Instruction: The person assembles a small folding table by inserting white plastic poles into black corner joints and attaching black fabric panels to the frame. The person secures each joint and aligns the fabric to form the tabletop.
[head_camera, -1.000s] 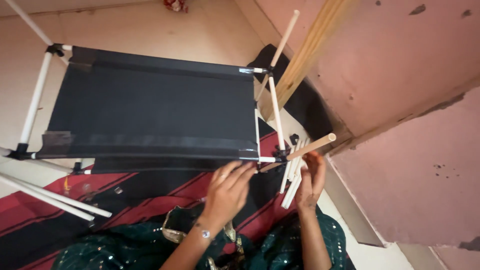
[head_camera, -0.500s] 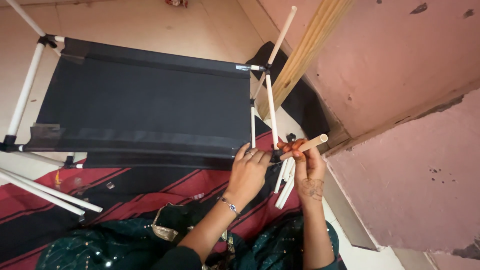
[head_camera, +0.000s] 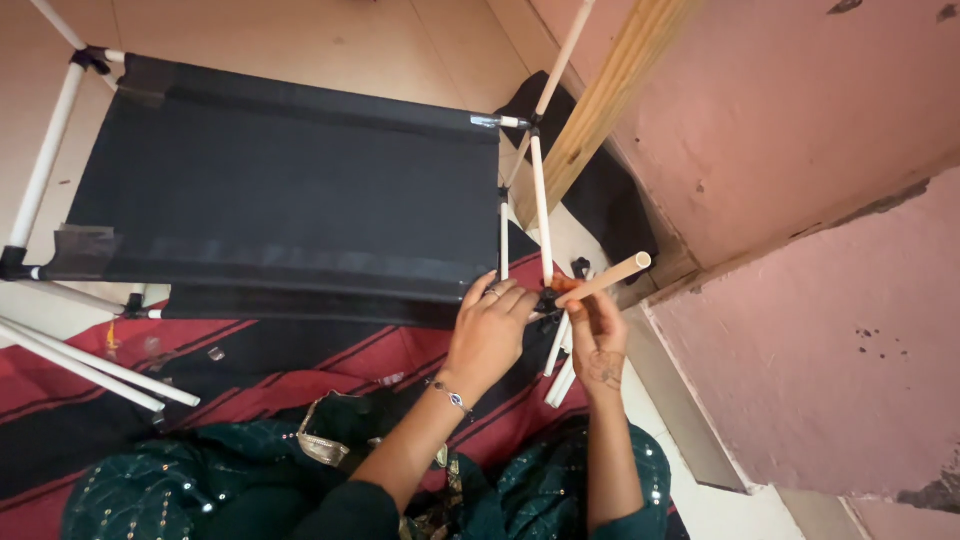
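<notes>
At the far left we see loose white tubes (head_camera: 85, 362) lying slantwise over a red and black striped mat (head_camera: 260, 375), just beside the frame's near left corner. Above them stretches the black fabric panel (head_camera: 280, 195), pulled taut between white tubes of a frame (head_camera: 45, 160) that stands on the tiled floor (head_camera: 300, 40). Further right, our left hand (head_camera: 490, 335) rests at the panel's near right corner, fingers (head_camera: 503, 297) curled narrow against a small black connector (head_camera: 548, 300) (we cannot tell whether they truly pinch it). An upright white tube (head_camera: 540, 205) rises from that connector to the panel's far corner. Just beside it, our right hand (head_camera: 598, 335) has its fingers (head_camera: 585, 300) closed around a pale tube (head_camera: 610, 279), whose open end points up and to the right, while its near end meets the connector between both hands. More white tubes (head_camera: 560, 365) hang below the hands. Behind stands a slanted wooden plank (head_camera: 610, 100) against the pink wall (head_camera: 800, 150), close to the tube's free end.
</notes>
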